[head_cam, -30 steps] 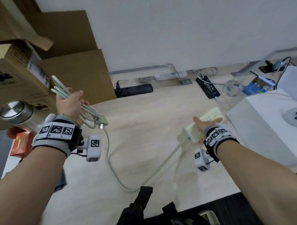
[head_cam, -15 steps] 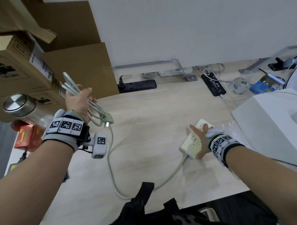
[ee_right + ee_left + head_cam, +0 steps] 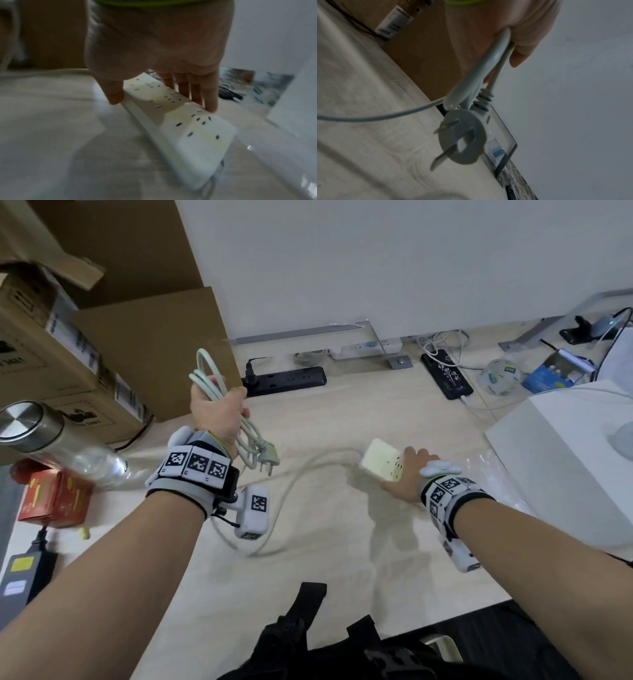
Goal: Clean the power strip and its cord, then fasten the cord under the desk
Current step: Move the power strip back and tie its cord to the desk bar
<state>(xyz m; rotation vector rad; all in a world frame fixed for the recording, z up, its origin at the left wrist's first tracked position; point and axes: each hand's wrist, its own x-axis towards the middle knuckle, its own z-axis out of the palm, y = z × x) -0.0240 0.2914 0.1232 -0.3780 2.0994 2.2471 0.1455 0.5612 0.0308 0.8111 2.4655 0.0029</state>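
Pale wood desk [image 3: 342, 559] — white power strip [image 3: 382, 462], black power strip [image 3: 287, 378], cardboard boxes [image 3: 85, 354]; phone [image 3: 447, 376].

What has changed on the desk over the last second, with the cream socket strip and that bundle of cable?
The right hand has swung the cream power strip around on the pale wooden desk: its cord end, which faced the person, now points left toward the left hand. The loose cord followed. The left hand still grips the coiled pale-grey cord, its three-pin plug dangling.

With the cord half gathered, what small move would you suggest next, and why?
Probably fold the next loop into the left hand. It grips several loops of cord with the plug dangling, while slack still lies on the desk up to the power strip.
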